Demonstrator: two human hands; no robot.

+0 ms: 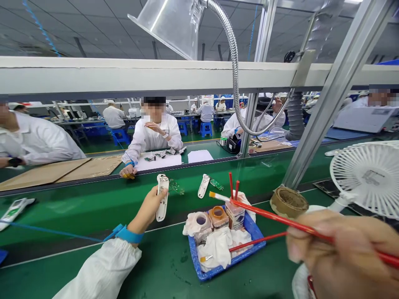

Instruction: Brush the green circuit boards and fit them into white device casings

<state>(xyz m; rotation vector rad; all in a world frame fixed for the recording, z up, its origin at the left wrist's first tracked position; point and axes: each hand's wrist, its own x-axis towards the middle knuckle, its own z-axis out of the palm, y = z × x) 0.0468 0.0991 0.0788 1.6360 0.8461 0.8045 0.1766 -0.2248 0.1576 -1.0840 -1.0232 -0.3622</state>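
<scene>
My left hand [149, 211], with a blue strap at the wrist, is closed on a white plastic housing [162, 197] over the green belt. A small green circuit board [176, 187] shows just right of the housing. In the near right, my right hand [346, 249] grips a red-handled brush [277, 216], its bristles pointing left above the blue tray [199, 270]. A second red brush [258, 241] lies with its bristles on white cloth [218, 245] in the tray. Its handle end passes behind my right hand; I cannot tell whether it is held.
The tray holds small jars [218, 216] and upright red handles. Beyond lies another white housing [203, 185] with a board. A white fan [368, 178], a cardboard ring [289, 200] and a metal post [327, 99] stand right. A co-worker [152, 133] sits opposite.
</scene>
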